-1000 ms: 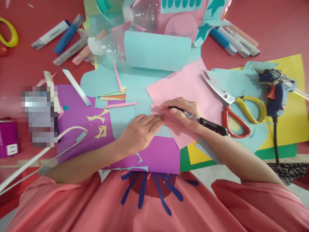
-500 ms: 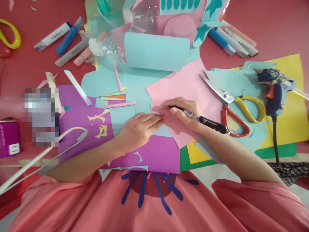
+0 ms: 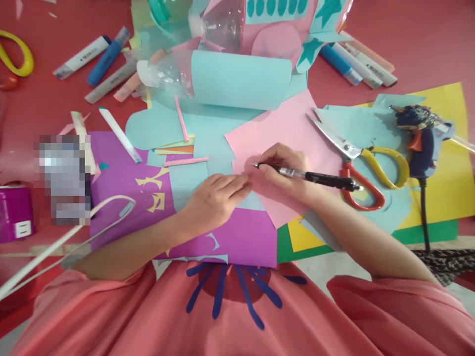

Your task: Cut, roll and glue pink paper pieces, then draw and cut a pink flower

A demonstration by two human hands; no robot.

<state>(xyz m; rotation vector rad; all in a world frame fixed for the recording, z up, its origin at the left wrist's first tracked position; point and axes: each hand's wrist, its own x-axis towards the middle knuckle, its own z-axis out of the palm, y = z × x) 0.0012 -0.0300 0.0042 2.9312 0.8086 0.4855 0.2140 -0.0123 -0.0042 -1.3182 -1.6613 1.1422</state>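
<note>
My right hand (image 3: 287, 170) grips a black pen (image 3: 319, 178), its tip resting on the left edge of a pink paper sheet (image 3: 282, 131). My left hand (image 3: 217, 198) lies flat, fingers together, pressing the pink sheet's corner onto light blue paper (image 3: 187, 180) and a purple sheet (image 3: 122, 183). The fingertips of both hands almost touch.
Scissors with red and yellow handles (image 3: 356, 158) and a blue glue gun (image 3: 421, 143) lie to the right on blue and yellow paper. A clear bottle wrapped in blue paper (image 3: 222, 79) lies behind. Markers (image 3: 100, 62) sit far left, more markers (image 3: 356, 62) far right. White strips (image 3: 67, 237) cross the left.
My right hand has tilted the pen flatter and shifted its tip slightly left along the pink sheet. My left hand has stayed put.
</note>
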